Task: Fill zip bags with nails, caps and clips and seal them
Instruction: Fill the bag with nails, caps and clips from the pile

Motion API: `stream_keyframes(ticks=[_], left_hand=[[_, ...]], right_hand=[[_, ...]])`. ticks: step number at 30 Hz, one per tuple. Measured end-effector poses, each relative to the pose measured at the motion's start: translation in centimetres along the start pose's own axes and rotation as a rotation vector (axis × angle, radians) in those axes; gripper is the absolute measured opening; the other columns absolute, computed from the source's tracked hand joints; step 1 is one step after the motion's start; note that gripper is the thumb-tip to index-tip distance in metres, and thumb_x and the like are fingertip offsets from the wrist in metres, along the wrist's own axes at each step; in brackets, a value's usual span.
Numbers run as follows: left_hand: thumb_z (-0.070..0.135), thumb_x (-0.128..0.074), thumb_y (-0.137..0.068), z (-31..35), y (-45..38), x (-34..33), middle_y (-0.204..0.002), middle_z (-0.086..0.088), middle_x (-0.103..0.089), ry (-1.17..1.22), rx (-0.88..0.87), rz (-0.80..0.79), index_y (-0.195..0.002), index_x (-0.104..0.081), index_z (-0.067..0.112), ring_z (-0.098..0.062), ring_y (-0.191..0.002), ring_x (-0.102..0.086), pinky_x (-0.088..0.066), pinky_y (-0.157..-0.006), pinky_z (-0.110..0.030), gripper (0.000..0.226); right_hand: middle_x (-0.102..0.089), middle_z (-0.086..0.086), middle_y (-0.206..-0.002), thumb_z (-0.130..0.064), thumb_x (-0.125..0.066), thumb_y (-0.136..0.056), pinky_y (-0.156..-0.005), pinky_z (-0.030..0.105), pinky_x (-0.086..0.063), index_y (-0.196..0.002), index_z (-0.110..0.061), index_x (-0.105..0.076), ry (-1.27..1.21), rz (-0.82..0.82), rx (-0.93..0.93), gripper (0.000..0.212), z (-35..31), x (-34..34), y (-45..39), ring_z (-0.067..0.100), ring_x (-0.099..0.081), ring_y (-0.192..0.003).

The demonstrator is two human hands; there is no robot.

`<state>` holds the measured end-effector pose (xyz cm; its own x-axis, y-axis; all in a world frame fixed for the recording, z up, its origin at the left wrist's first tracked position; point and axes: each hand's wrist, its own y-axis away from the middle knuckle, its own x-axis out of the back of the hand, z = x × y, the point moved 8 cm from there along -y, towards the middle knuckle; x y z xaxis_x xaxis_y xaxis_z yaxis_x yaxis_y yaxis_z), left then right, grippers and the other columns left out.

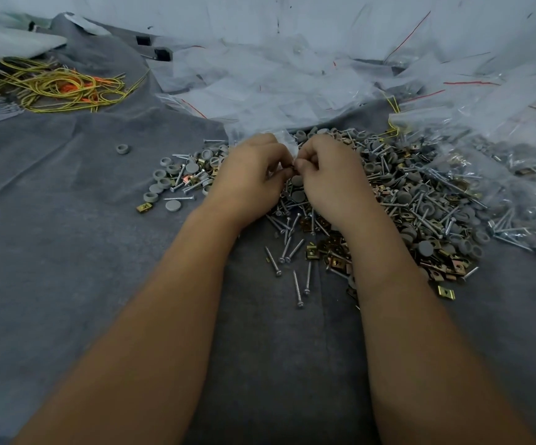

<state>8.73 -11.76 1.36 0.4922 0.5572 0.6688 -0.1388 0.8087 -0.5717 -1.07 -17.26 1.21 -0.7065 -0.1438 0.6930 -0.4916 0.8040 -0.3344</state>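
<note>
Clear zip bag (287, 139) between pinching hands (292, 171)

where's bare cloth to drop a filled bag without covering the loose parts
The grey cloth is bare on the near left, bordered by the left forearm, the lone cap and the yellow cord. It is crowded under both hands and to their right: the parts pile, with empty zip bags heaped behind.

cords (58, 86) far left | bags (260, 88) behind | hardware pile (404, 203) right, on cloth (67, 252)
</note>
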Motion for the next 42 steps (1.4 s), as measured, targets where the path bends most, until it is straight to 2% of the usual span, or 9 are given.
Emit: stream_keyframes(ticks=[2, 7, 12, 21, 24, 30, 36, 39, 42], left_hand=[[0.005, -0.068, -0.083, 0.0, 0.0, 0.1, -0.081, -0.002, -0.051, 0.003, 0.004, 0.008, -0.088, -0.069, 0.004, -0.013, -0.075, -0.043, -0.028, -0.064, -0.022, 0.005], [0.009, -0.064, -0.088, -1.2, 0.2, 0.7, -0.078, 0.008, -0.049, 0.119, 0.149, 0.096, -0.095, -0.070, 0.010, -0.004, -0.069, -0.043, -0.036, -0.065, -0.011, 0.009], [0.009, -0.061, -0.087, -3.9, 0.9, 2.6, -0.070, 0.007, -0.050, 0.281, 0.352, 0.313, -0.094, -0.066, 0.022, -0.006, -0.062, -0.046, -0.045, -0.065, -0.028, 0.016], [-0.007, -0.037, -0.082, -4.2, 1.9, 5.2, -0.099, -0.004, -0.036, 0.085, 0.351, 0.506, -0.121, -0.065, 0.019, -0.011, -0.077, -0.041, -0.035, -0.071, -0.007, 0.055], [-0.007, -0.038, -0.083, -4.9, 1.9, 5.0, -0.101, -0.004, -0.035, 0.071, 0.408, 0.464, -0.122, -0.065, 0.019, -0.014, -0.079, -0.043, -0.036, -0.074, -0.011, 0.054], [0.007, -0.053, -0.084, -4.4, 0.8, 1.5, -0.099, -0.003, -0.049, 0.039, 0.344, 0.137, -0.128, -0.060, 0.025, -0.016, -0.080, -0.049, -0.032, -0.064, -0.023, 0.048], [0.007, -0.056, -0.079, -4.0, 0.9, 1.2, -0.078, 0.005, -0.060, 0.111, 0.326, 0.115, -0.119, -0.051, 0.033, -0.011, -0.065, -0.057, -0.049, -0.059, -0.032, 0.048], [0.010, -0.063, -0.079, -4.2, 0.9, 1.3, -0.074, 0.010, -0.059, 0.147, 0.346, 0.160, -0.118, -0.044, 0.028, 0.001, -0.065, -0.058, -0.043, -0.054, -0.015, 0.047], [0.014, -0.063, -0.083, -4.3, 0.7, 1.2, -0.075, 0.012, -0.059, 0.139, 0.391, 0.157, -0.108, -0.061, 0.022, 0.000, -0.063, -0.056, -0.045, -0.060, -0.017, 0.027]], right_hand=[[-0.063, 0.005, -0.089, -0.009, -0.053, -0.094, -0.078, 0.045, -0.051, -0.090, -0.009, -0.059, -0.020, 0.000, -0.009, 0.007, -0.1, 0.0, 0.1, 0.024, -0.064, -0.087], [-0.061, -0.006, -0.078, -0.011, -0.059, -0.093, -0.052, 0.008, -0.040, -0.085, -0.021, -0.059, -0.272, 0.139, -0.128, 0.013, 0.8, 1.5, 0.2, 0.000, -0.057, -0.065], [-0.061, 0.001, -0.102, -0.015, -0.059, -0.093, -0.080, 0.031, -0.048, -0.096, -0.021, -0.065, 0.047, 0.282, -0.122, 0.009, 1.5, 3.5, 0.2, 0.015, -0.058, -0.093], [-0.054, -0.006, -0.089, -0.024, -0.070, -0.074, -0.087, 0.035, -0.046, -0.087, -0.034, -0.075, 0.256, -0.283, 0.158, 0.017, -2.0, -1.5, 1.0, 0.020, -0.053, -0.097], [-0.044, -0.013, -0.083, -0.029, -0.072, -0.078, -0.085, 0.032, -0.038, -0.093, -0.036, -0.075, 0.346, -0.298, 0.179, 0.017, -1.8, -1.8, 0.9, 0.018, -0.046, -0.099], [-0.065, -0.003, -0.095, -0.024, -0.066, -0.089, -0.090, 0.037, -0.044, -0.093, -0.023, -0.076, 0.348, -0.164, 0.206, 0.011, -1.6, -1.0, 0.5, 0.020, -0.057, -0.098], [-0.062, -0.010, -0.078, -0.021, -0.053, -0.098, -0.061, 0.016, -0.045, -0.083, -0.028, -0.058, -0.175, 0.006, -0.022, 0.017, 0.0, 0.7, 0.2, 0.000, -0.060, -0.071], [-0.068, -0.009, -0.073, -0.013, -0.058, -0.095, -0.067, 0.015, -0.052, -0.082, -0.027, -0.062, -0.411, 0.099, -0.045, 0.019, 0.0, 1.6, 0.4, -0.004, -0.064, -0.067], [-0.071, -0.008, -0.079, -0.006, -0.065, -0.089, -0.068, 0.012, -0.051, -0.085, -0.024, -0.066, -0.503, 0.103, -0.041, 0.018, -0.2, 1.4, 0.4, -0.003, -0.067, -0.073]])
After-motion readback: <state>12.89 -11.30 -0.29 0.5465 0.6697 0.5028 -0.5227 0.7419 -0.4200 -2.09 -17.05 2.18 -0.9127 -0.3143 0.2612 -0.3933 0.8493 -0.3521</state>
